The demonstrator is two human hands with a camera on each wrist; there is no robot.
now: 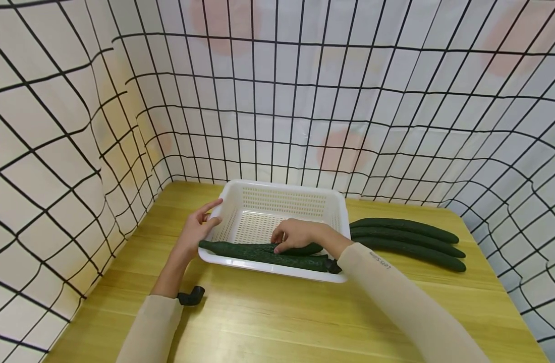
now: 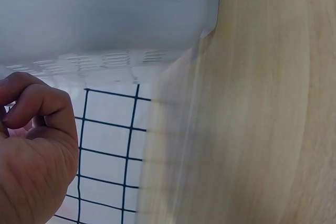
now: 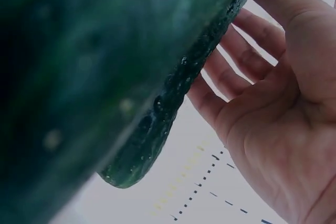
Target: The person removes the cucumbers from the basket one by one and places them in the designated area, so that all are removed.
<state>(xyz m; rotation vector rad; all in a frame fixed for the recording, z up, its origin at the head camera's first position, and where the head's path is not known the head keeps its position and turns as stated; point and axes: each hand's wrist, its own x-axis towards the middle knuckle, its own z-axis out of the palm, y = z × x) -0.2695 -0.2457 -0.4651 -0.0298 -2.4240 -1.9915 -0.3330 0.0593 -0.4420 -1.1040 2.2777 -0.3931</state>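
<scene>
A white plastic basket [image 1: 286,187] with slotted sides stands on the table. My left hand [image 1: 199,228] grips its left rim, thumb over the edge and fingers outside; the left wrist view shows that hand [image 2: 39,145] with curled fingers beside the basket wall [image 2: 105,19]. Along the basket's front lies a long dark green cucumber [image 1: 255,253], its left end up on the rim. Just behind it, inside the basket, my right hand [image 1: 300,234] holds another cucumber [image 1: 310,249] between thumb and fingers. In the right wrist view, this bumpy cucumber [image 3: 157,114] runs along the fingers.
Three more cucumbers [image 1: 409,239] lie side by side on the table to the right of the basket. A wooden table [image 1: 277,322] carries everything. Black wire grid panels [image 1: 277,96] backed with pale cloth enclose its back and sides.
</scene>
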